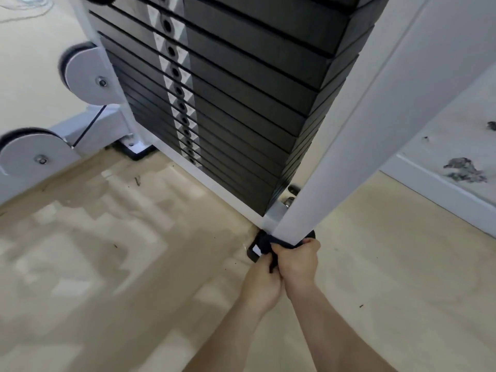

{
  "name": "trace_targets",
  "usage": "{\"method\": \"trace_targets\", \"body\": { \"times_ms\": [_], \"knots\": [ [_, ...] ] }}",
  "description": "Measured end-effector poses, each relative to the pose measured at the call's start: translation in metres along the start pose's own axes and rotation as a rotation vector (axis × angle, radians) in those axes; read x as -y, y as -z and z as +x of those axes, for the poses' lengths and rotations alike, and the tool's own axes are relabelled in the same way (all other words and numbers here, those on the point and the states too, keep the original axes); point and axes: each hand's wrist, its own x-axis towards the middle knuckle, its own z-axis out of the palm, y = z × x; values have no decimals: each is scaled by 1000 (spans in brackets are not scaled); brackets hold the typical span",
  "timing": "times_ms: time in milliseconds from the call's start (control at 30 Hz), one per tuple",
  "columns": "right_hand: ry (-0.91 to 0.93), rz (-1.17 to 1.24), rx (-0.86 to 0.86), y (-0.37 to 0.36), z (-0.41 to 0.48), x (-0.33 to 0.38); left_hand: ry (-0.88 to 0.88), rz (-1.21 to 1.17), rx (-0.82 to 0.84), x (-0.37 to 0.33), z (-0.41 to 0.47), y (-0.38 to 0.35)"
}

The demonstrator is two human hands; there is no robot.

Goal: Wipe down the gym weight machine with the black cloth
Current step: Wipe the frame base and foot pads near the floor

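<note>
No text, label, brand or number can be read anywhere; the pale stickers running down the weight stack [177, 76], well above the fingers, are too blurred to make out.

Pale wooden floor [134, 264]; scuffed white wall [456, 146] with baseboard [442, 194]

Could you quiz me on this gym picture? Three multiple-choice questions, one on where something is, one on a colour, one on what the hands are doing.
1. Where is the black cloth?
A. at the foot of the white post
B. on top of the weight stack
C. on a pulley

2. What colour are the weight plates?
A. red
B. black
C. yellow

3. What are the hands doing?
A. hanging idle
B. lifting a plate
C. both gripping the cloth

Answers:
1. A, it wraps the post's base near the floor.
2. B, the stack is black.
3. C, the left hand and right hand clutch it together.
</note>
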Motion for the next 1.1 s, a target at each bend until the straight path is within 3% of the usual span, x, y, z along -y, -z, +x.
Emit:
{"method": "trace_targets", "body": {
  "times_ms": [234,434,567,634,701,901,1001,1101],
  "knots": [
    [15,-48,-68,-6,1,-11,48,-415,-149,-3,-2,12],
    [462,-783,234,10,-37,-42,93,-297,-160,-13,-7,21],
    [898,-835,287,-15,-37,-26,59,-366,-289,11,-11,40],
    [905,-984,379,-20,-20,-30,45,-262,-276,27,-7,51],
    [903,-1101,351,-11,-8,-42,37,-165,-211,35,-4,52],
    [869,-991,246,34,-20,-64,-10,110,-38,26,-17,11],
    [974,-821,199,19,-18,-44,-46,-25,-192,20,-10,13],
    [1060,-943,224,-15,-8,-36,-41,-169,-387,18,6,35]
  ]
}}
